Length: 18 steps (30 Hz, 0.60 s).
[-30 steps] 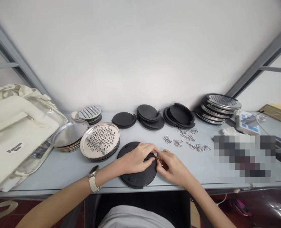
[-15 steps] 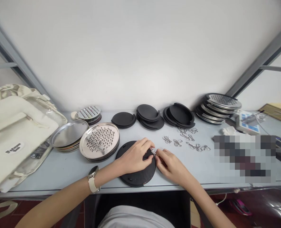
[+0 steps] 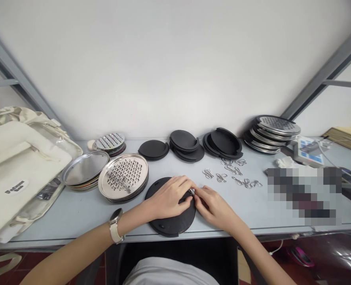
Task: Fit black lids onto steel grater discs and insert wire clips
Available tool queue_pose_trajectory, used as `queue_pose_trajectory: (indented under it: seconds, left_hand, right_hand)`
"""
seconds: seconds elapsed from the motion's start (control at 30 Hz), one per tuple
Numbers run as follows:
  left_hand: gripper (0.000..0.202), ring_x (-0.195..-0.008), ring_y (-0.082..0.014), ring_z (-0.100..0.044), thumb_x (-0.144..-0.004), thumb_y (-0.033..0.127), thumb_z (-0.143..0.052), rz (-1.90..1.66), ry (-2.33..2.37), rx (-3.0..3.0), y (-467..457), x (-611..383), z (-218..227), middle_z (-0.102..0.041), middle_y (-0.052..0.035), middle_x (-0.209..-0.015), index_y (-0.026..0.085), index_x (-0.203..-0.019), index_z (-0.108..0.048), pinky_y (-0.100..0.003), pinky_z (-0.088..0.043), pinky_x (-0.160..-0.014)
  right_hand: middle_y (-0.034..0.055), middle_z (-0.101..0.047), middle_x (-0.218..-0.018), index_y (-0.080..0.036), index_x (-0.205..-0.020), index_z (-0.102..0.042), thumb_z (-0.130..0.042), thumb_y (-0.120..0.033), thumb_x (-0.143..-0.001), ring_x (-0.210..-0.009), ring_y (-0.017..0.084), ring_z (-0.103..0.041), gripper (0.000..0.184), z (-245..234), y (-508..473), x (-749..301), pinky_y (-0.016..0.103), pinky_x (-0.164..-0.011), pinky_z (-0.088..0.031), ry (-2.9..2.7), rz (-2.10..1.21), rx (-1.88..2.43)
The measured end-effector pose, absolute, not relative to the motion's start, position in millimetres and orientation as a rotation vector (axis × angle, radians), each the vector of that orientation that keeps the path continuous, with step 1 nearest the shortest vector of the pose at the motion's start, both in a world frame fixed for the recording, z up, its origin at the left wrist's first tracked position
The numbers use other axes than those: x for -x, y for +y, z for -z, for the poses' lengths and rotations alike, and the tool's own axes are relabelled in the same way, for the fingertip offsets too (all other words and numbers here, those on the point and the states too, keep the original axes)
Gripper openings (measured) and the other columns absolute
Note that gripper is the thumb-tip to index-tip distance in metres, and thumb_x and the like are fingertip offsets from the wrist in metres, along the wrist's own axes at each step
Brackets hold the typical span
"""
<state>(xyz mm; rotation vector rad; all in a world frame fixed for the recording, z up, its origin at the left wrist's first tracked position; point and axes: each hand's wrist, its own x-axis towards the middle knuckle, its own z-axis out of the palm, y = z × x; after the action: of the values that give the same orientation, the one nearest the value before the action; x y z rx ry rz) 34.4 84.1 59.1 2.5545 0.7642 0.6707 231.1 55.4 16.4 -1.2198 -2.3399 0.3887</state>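
Note:
A black round plate [image 3: 175, 225] lies on the grey table near its front edge. Across its upper right part rests my left hand [image 3: 172, 196], fingers curled and closed at a small shiny wire clip [image 3: 192, 191] on the plate's right rim. From the right, my right hand [image 3: 211, 206] pinches the same clip between thumb and fingers, which partly hide it. Several loose wire clips [image 3: 221, 177] are scattered behind my right hand. To the left of the plate, a round metal grater disc [image 3: 124, 176] tops a stack.
Black round holders [image 3: 154, 149] and black ring-shaped holders [image 3: 226, 143] stand along the wall. Grater discs in black holders are stacked at the back right [image 3: 277, 125]. Metal discs [image 3: 85, 168] and a cream bag [image 3: 29, 170] sit left. A blurred patch [image 3: 304, 198] covers the right side.
My left fingers have closed further over the clip, so less of it shows. The plate has shifted slightly toward me; both hands stay at its right rim.

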Motion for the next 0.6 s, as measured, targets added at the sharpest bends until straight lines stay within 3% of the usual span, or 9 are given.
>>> queue_pose_trajectory:
  seconds: [0.6]
  left_hand:
    - [0.022,-0.093,-0.0215,-0.053,-0.081,0.011,-0.051,-0.663,0.767,-2.602,84.7,-34.6,-58.3,-0.055,-0.0050,-0.097,0.020,-0.101,-0.049,-0.034,-0.043,-0.087]
  right_hand:
    - [0.0000,-0.050,-0.062,-0.021,-0.075,-0.043,-0.042,-0.014,-0.091,-0.064,0.018,-0.047,0.018,-19.6,54.2,-228.8,0.029,-0.058,-0.036,-2.328,-0.356,1.182]
